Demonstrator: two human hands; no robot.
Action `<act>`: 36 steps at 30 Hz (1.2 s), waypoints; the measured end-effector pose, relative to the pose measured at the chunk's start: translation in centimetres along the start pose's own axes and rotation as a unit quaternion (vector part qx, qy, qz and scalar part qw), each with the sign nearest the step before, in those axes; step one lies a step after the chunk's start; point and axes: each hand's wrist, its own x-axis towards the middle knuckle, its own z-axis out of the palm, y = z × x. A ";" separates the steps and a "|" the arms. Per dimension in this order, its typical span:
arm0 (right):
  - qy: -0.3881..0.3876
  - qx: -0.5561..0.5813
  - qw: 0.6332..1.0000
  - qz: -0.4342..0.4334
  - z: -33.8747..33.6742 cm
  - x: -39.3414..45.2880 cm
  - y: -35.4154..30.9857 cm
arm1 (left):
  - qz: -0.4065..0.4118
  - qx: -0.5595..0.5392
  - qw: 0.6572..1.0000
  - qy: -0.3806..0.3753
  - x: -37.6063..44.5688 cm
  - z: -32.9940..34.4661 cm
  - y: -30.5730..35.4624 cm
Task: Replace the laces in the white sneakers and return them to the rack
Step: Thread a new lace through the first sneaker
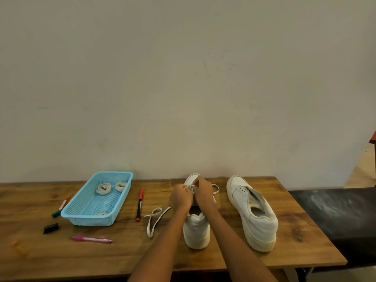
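A: Starting at the table's [122, 259] left edge, we see a green marker [61, 206], a black cap [50, 228] and a pink pen [91, 239] around the blue basket [85, 217], which holds rolled laces [103, 188].

B: Right of it lies a red marker [140, 204], then our loose lace [155, 220].

A: Our left hand [181, 197] and right hand [203, 191] pinch that lace over the middle sneaker [196, 231], fingers curled tight.

B: The second sneaker [252, 212] stands unlaced near the table's right edge, apart from both hands.
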 end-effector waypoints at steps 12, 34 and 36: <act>-0.022 -0.004 1.000 0.000 -0.1 -0.2 0.0 | -0.148 -0.300 0.931 -0.145 2.5 -0.7 -0.3; 0.048 0.104 0.987 0.109 -1.3 -1.0 -0.1 | 0.000 -0.246 0.960 -0.133 2.9 -3.0 -0.2; 0.045 0.109 0.987 0.111 -1.3 -1.0 -0.1 | -0.115 -0.462 0.876 -0.084 3.4 -3.4 1.8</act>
